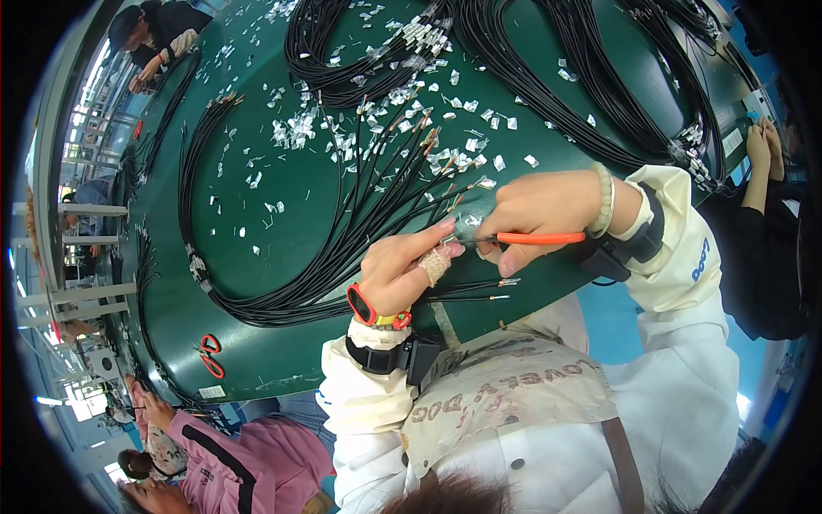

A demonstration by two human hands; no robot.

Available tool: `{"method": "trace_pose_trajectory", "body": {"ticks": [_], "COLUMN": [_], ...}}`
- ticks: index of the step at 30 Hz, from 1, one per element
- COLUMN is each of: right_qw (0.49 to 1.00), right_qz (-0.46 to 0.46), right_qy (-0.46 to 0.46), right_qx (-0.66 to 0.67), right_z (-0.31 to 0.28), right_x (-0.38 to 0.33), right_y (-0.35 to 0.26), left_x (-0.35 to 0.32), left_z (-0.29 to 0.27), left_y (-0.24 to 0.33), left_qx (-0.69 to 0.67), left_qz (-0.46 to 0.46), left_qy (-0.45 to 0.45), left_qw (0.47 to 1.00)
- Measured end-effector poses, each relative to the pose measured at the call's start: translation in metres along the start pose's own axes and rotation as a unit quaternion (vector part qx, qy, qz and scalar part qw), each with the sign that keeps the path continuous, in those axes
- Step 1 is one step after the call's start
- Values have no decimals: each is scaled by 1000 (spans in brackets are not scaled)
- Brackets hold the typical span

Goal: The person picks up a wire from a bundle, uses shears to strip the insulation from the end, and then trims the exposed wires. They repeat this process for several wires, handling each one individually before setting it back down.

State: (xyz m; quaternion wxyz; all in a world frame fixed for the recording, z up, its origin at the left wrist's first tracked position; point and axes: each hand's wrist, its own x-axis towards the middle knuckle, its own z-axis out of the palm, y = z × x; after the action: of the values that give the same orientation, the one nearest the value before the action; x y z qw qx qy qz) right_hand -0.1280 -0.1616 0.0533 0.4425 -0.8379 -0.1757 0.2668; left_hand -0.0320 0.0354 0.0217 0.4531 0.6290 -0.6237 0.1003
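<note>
Your left hand [402,274] pinched a black cable end [445,248] steady while your right hand [531,218], at three o'clock, clenched orange-handled cutters [535,239] to trim it.

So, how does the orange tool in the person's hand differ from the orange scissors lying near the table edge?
The orange-handled tool is gripped in the right hand, level, above the table; the orange scissors lie flat and untouched on the green table. The tool works at a wire end pinched by the left hand; the scissors lie clear of the black cables. Both have orange handles.
</note>
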Motion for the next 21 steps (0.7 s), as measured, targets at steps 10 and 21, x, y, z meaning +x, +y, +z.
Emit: {"method": "trace_pose_trajectory", "body": {"ticks": [10, 21], "right_qw": [998, 945], "right_qz": [-29, -130], "right_qy": [-51, -100], "right_qx": [-11, 284], "right_z": [-12, 14], "right_x": [7, 16], "right_y": [-1, 21], "left_x": [5, -7], "left_z": [-2, 11], "left_y": [7, -3], "left_qx": [-16, -216], "left_qz": [-27, -55], "left_qy": [-39, 17], "left_qw": [999, 975]}}
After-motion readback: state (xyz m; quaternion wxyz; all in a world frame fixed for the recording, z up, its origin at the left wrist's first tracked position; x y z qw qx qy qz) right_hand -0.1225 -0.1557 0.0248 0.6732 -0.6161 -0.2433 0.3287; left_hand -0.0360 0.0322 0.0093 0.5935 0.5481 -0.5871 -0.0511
